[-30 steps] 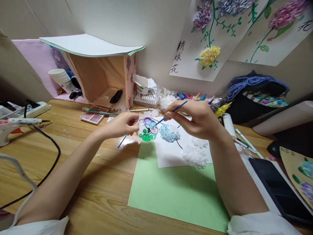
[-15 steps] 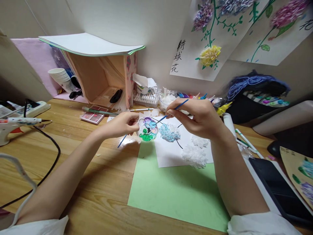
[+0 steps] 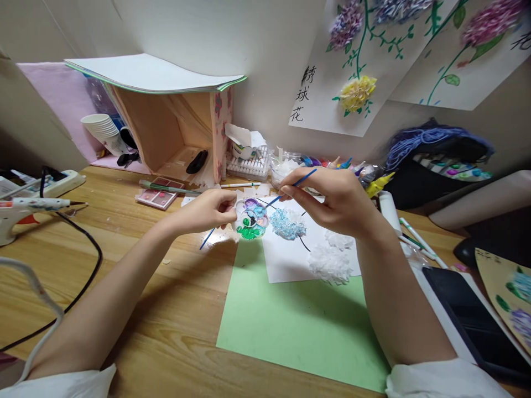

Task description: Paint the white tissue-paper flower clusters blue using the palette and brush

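My right hand [image 3: 334,202] pinches a thin blue paintbrush [image 3: 305,178], whose tip reaches down into a small flower-shaped paint palette [image 3: 251,218] with green, purple and blue paint. My left hand [image 3: 207,211] grips the palette's left edge, and a second blue brush [image 3: 206,238] sticks out below its fingers. Just right of the palette, a white sheet [image 3: 290,260] carries a blue tissue flower [image 3: 287,224] and white tissue flowers [image 3: 329,262]. The white sheet lies on a green sheet [image 3: 298,326] on the wooden desk.
A glue gun [image 3: 29,209] with a black cord lies at the left. A pink paint box [image 3: 157,198], a cardboard house [image 3: 174,124], stacked paper cups [image 3: 103,132] and markers [image 3: 327,163] stand behind. A black tablet [image 3: 468,318] lies at the right. Flower pictures hang on the wall.
My right hand has shifted slightly right and up with the brush; its tip stays at the palette. My left hand has hardly moved.
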Tool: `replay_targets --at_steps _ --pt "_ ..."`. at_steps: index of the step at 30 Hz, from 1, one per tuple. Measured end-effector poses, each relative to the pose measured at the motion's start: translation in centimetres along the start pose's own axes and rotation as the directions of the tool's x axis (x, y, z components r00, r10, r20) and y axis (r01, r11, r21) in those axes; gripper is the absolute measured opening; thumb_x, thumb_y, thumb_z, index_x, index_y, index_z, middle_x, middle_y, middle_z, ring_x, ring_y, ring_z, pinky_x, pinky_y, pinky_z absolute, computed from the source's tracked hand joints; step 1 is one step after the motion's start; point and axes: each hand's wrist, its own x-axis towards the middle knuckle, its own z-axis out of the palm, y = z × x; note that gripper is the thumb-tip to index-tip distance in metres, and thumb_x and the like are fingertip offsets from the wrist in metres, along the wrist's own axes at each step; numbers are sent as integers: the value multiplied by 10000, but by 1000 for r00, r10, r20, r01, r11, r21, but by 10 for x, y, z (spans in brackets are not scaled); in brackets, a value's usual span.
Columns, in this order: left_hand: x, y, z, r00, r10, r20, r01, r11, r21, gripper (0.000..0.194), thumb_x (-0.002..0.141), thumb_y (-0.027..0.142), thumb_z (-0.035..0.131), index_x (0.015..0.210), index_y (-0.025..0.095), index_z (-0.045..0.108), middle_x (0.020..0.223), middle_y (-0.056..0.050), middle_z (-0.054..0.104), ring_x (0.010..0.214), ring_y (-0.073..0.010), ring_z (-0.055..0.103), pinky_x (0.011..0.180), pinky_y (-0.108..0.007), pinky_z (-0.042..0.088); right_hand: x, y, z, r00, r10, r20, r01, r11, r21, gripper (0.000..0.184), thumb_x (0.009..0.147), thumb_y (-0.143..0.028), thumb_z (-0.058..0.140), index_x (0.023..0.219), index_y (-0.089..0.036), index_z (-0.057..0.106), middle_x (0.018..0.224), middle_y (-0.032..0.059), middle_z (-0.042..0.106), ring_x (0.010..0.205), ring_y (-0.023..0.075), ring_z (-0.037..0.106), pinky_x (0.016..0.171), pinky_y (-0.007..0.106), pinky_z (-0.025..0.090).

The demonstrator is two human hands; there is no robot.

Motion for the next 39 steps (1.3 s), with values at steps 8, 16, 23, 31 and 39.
replay_targets --at_steps 8,16,23,31,39 --pt "0 -1 0 1000 -6 -2 6 1000 3 217 717 166 507 614 209 322 574 61 385 514 -84 396 497 -216 258 0 0 0 1000 2 -9 -2 1000 9 134 938 -220 517 832 -239 597 696 -14 688 613 134 632 590 256 455" --pt "0 -2 0 1000 -6 9 6 1000 -2 201 719 179 512 618 210 341 569 58 406 513 -90 412 500 -218 278 -2 1 -1 998 44 -42 -44 999 -13 166 952 -262 496 848 -235 622 715 4 699 647 152 653 603 270 465" --pt "0 -2 1 1000 -4 7 4 1000 -8 204 719 176 510 617 209 337 569 61 398 514 -87 411 496 -214 276 -2 0 -1 998 53 -45 -54 998 -18 175 954 -271 501 840 -229 627 707 3 701 630 142 647 592 258 462" --pt "0 -4 1 1000 2 3 -2 1000 -11 209 722 175 517 621 210 337 576 58 404 515 -89 421 496 -217 272 -2 0 -4 999 41 -32 -42 999 -16 172 950 -267 504 832 -227 621 703 3 701 618 142 644 577 264 453" --pt "0 -4 0 1000 10 10 -10 1000 -25 208 723 166 514 616 209 341 562 62 413 508 -87 423 492 -216 273 -2 1 -4 992 83 -97 -83 997 -3 200 952 -311 529 817 -219 645 701 5 719 603 128 656 546 248 468"
